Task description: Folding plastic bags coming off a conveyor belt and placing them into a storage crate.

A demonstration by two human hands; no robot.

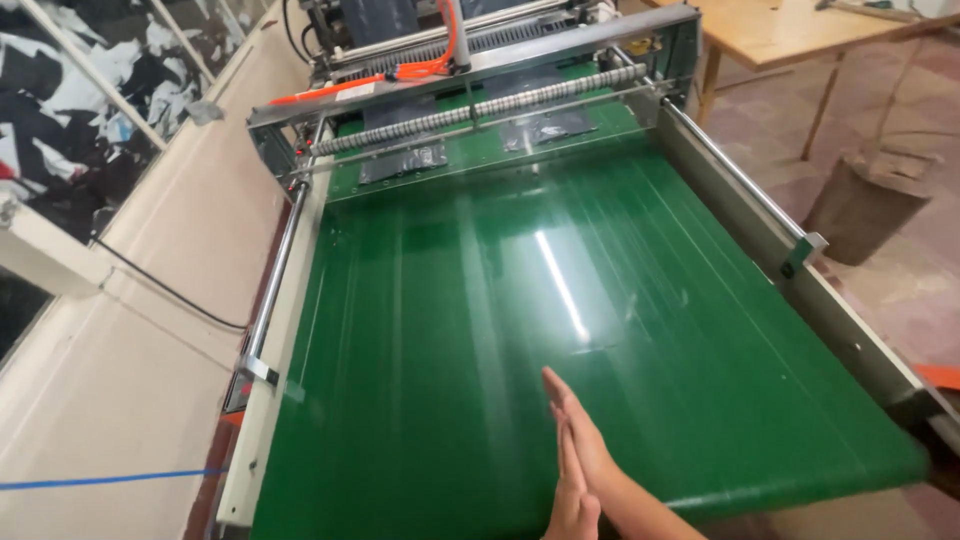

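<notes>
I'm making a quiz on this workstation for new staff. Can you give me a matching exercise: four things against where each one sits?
Things:
1. Hands
2. Dark bags
3. Wooden table
4. Orange cable

Places:
A. On top of the machine at the far end
B. Near end of the green belt, palms together
C. Upper right, on the floor beyond the machine
D. Far end of the belt, below the roller

Pairs: 1-B, 2-D, 3-C, 4-A

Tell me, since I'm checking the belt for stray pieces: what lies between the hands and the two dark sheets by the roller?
In the head view, only bare green belt lies between the pressed-together hands and the dark sheets, save a light glare streak.
</notes>
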